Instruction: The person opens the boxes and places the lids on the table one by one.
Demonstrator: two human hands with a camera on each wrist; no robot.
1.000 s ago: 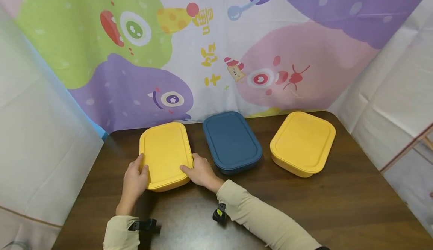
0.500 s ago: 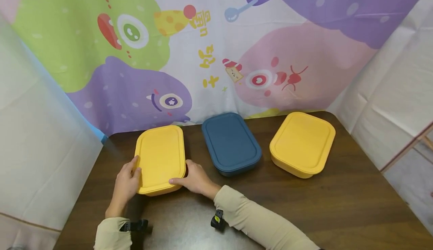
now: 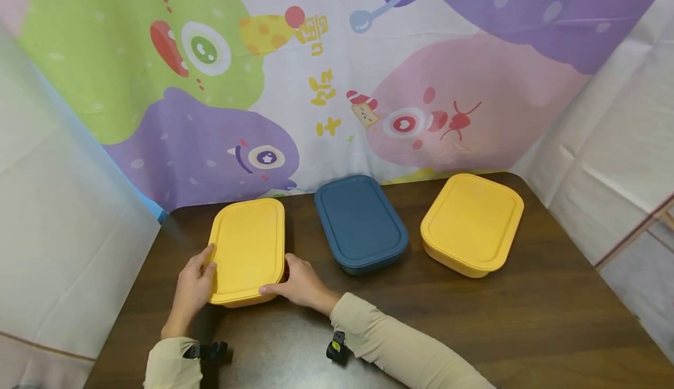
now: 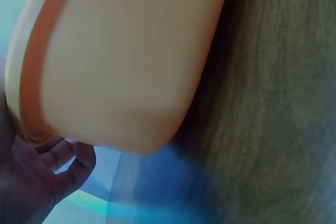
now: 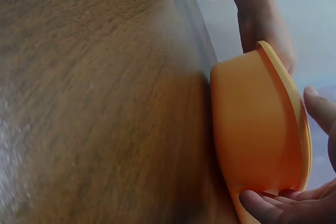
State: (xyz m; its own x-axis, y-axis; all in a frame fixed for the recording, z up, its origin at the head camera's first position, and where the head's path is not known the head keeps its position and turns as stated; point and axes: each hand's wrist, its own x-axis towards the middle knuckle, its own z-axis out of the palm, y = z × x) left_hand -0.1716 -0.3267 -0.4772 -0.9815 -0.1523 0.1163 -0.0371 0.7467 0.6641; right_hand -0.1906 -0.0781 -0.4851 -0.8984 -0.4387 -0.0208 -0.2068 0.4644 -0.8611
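Observation:
A yellow lidded food container (image 3: 247,248) sits at the left of the table, its lid on. My left hand (image 3: 192,287) grips its left side, the thumb at the lid's edge; in the left wrist view the curled fingers (image 4: 79,169) show by the lid rim. On the near right corner, my right hand (image 3: 301,284) holds the container with the thumb on the lid edge and the fingers (image 5: 262,206) against the side wall. The container's base lies on the table or very close to it.
A dark blue lidded container (image 3: 362,222) stands to the right of my right hand. Farther right is a second yellow lidded container (image 3: 473,223). The brown wooden table (image 3: 421,319) meets a cartoon-printed cloth (image 3: 326,161) at its back edge.
Both hands have moved the left yellow container a little left and toward me, turning it slightly, mostly in the first half second. The other two containers stay in place.

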